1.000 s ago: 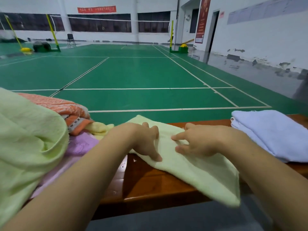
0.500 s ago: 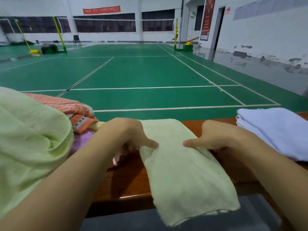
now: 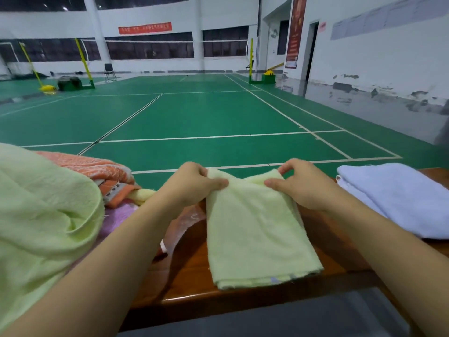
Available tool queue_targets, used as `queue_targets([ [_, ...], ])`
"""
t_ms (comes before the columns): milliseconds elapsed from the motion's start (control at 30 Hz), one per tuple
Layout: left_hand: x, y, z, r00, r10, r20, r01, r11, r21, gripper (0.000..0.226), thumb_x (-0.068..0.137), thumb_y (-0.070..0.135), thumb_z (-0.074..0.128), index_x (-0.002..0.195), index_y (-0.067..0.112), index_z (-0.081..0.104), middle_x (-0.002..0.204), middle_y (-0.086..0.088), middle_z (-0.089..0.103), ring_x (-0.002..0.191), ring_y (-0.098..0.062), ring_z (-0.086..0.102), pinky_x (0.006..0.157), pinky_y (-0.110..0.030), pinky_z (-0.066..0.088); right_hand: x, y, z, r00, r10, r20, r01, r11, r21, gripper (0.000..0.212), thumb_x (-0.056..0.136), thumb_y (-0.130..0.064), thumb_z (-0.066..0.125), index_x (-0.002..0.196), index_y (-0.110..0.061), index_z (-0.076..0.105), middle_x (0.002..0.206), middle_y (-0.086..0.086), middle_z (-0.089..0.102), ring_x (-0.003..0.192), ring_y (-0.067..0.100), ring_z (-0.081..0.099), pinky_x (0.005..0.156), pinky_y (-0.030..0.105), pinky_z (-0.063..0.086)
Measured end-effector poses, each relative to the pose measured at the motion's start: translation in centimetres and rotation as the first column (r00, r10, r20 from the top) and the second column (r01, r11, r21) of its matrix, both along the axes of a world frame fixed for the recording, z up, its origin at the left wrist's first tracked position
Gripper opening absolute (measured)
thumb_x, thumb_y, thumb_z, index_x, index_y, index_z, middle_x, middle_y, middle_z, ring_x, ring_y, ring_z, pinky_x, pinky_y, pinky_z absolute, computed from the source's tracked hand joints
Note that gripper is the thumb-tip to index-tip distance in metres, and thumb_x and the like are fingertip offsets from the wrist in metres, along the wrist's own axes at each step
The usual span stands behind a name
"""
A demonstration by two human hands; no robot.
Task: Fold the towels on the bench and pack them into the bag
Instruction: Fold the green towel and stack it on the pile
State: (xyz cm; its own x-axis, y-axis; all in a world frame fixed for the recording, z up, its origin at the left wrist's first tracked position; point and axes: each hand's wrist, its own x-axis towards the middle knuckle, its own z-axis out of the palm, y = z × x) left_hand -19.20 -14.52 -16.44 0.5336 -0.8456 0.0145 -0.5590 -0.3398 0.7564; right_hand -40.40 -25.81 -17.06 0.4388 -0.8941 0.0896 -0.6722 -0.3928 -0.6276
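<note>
At the far left a large pale green towel [image 3: 41,215] fills the near corner, bunched and creased. Behind it lies an orange towel [image 3: 97,166] with a patterned end, heaped over a pink towel [image 3: 116,215] and a small roll of yellow cloth [image 3: 143,194]. Just right of the pink one a piece of clear plastic [image 3: 187,220] rests on the wooden bench [image 3: 184,271] — it may be the bag, but the forearm hides too much of it to tell.

The left hand [image 3: 194,184] pinches the far left corner of a light yellow-green towel [image 3: 255,234], thumb on top and fingers curled behind the cloth. This towel is folded into a long strip that runs from the far edge of the bench toward the near edge, where its doubled layers show. The held end is lifted a little and sags between the two hands.

The right hand [image 3: 303,186] grips the far right corner in the same way — thumb over, fingers wrapped behind.

Further right a pale blue towel [image 3: 401,198] lies folded on the bench, apart from the strip. Beyond the bench spreads a green court floor [image 3: 206,113] with white lines.
</note>
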Motion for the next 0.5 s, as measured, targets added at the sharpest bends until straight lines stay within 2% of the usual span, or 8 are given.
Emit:
queue_targets([
  [100,-0.3,-0.3,-0.2,0.978,0.074,-0.194,-0.125,0.956,-0.265,0.052,0.079,0.045,0.083,0.117,0.024,0.054,0.095,-0.002,0.073,0.081,-0.015,0.068,0.068,-0.03,0.049,0.2,-0.8,-0.6,0.954,-0.051,0.295,0.053,0.999,0.003,0.05,0.077,-0.061,0.076,0.116,-0.041,0.052,0.1,-0.01,0.067,0.1,0.015,0.065,0.089,0.04,0.052],
  [167,-0.2,-0.8,-0.6,0.982,0.091,-0.163,-0.15,0.903,-0.403,0.051,0.074,0.053,0.081,0.114,0.04,0.053,0.084,0.007,0.076,0.085,-0.015,0.071,0.089,-0.041,0.052,0.5,-1.0,-0.7,0.881,-0.038,0.473,0.076,0.995,-0.061,0.044,0.074,-0.06,0.078,0.11,-0.044,0.058,0.107,-0.015,0.063,0.102,0.009,0.066,0.099,0.046,0.051],
  [200,-0.1,-0.8,-0.6,0.985,0.09,-0.145,-0.148,0.873,-0.465,0.047,0.072,0.054,0.08,0.111,0.043,0.055,0.081,0.01,0.076,0.086,-0.015,0.071,0.094,-0.045,0.051,0.6,-0.7,-0.4,0.827,-0.015,0.561,0.071,0.994,-0.078,0.038,0.077,-0.054,0.08,0.107,-0.04,0.062,0.109,-0.014,0.063,0.099,0.003,0.067,0.099,0.045,0.053],
  [233,-0.2,-0.8,-0.5,0.986,0.066,-0.152,-0.137,0.839,-0.527,0.043,0.075,0.051,0.081,0.11,0.042,0.058,0.082,0.008,0.076,0.086,-0.016,0.072,0.092,-0.042,0.052,0.6,-0.4,0.0,0.761,0.011,0.648,0.06,0.995,-0.086,0.03,0.08,-0.045,0.082,0.104,-0.034,0.066,0.106,-0.012,0.066,0.093,-0.001,0.069,0.097,0.043,0.055],
  [333,-0.9,-0.4,0.5,0.981,-0.078,-0.176,-0.072,0.699,-0.711,0.029,0.086,0.029,0.08,0.111,0.025,0.066,0.087,-0.007,0.075,0.078,-0.016,0.07,0.069,-0.028,0.052,0.6,0.9,1.2,0.58,0.087,0.81,0.031,0.991,-0.129,0.015,0.082,-0.031,0.083,0.089,-0.022,0.073,0.082,0.0,0.077,0.077,0.01,0.074,0.077,0.037,0.061],
  [400,-1.5,0.0,1.0,0.987,-0.1,-0.126,-0.043,0.592,-0.805,0.021,0.091,0.023,0.075,0.11,0.018,0.066,0.083,-0.007,0.071,0.071,-0.014,0.062,0.064,-0.028,0.049,0.4,1.5,1.8,0.515,0.143,0.845,0.024,0.983,-0.181,0.009,0.083,-0.03,0.08,0.085,-0.024,0.073,0.079,-0.003,0.077,0.073,0.011,0.07,0.068,0.031,0.057],
  [433,-1.7,0.0,1.1,0.992,-0.079,-0.095,-0.036,0.551,-0.834,0.017,0.094,0.023,0.073,0.108,0.018,0.066,0.085,-0.003,0.069,0.072,-0.015,0.061,0.064,-0.028,0.049,0.4,1.7,2.0,0.495,0.182,0.85,0.005,0.977,-0.212,0.008,0.084,-0.031,0.079,0.088,-0.026,0.074,0.081,-0.006,0.076,0.074,0.009,0.069,0.068,0.027,0.055],
  [500,-2.1,0.1,1.4,0.999,-0.032,-0.041,-0.018,0.525,-0.851,0.014,0.097,0.026,0.068,0.111,0.024,0.064,0.098,0.009,0.067,0.082,-0.019,0.066,0.068,-0.032,0.052,0.3,2.1,2.3,0.5,0.253,0.828,-0.053,0.964,-0.262,0.019,0.084,-0.031,0.077,0.102,-0.028,0.072,0.092,-0.008,0.074,0.084,0.007,0.068,0.074,0.024,0.056],
])
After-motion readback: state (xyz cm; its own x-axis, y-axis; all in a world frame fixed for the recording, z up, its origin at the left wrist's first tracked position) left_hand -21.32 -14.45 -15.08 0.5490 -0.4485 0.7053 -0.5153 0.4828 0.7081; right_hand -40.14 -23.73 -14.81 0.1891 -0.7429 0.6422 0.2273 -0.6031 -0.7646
